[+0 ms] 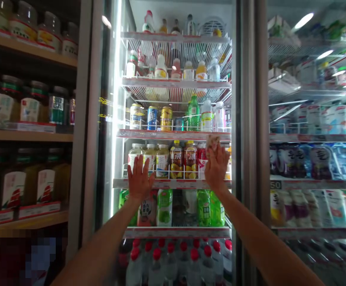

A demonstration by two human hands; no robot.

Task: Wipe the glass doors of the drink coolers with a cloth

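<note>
My left hand [139, 179] is raised with its fingers spread, in front of the drinks fridge. Nothing is in it. It seems to rest on the glass door, near the row of pale bottles [162, 161]. My right hand [217, 167] is up at about the same height, to the right, with a crumpled, stained cloth [213, 143] under its fingers. The cloth overlaps the front edge of a shelf [175, 135]. Whether the cloth touches the glass is hard to tell. Two dark tea bottles with yellow caps [183, 159] stand between my hands, on the shelf behind.
Cans [152, 118] and a green bottle [193, 113] fill the shelf above. Below are green drink bottles [164, 207] and several red-capped bottles [194, 262]. Metal door frames [254, 119] run upright at the right. A wooden shelf [27, 135] with jars stands left.
</note>
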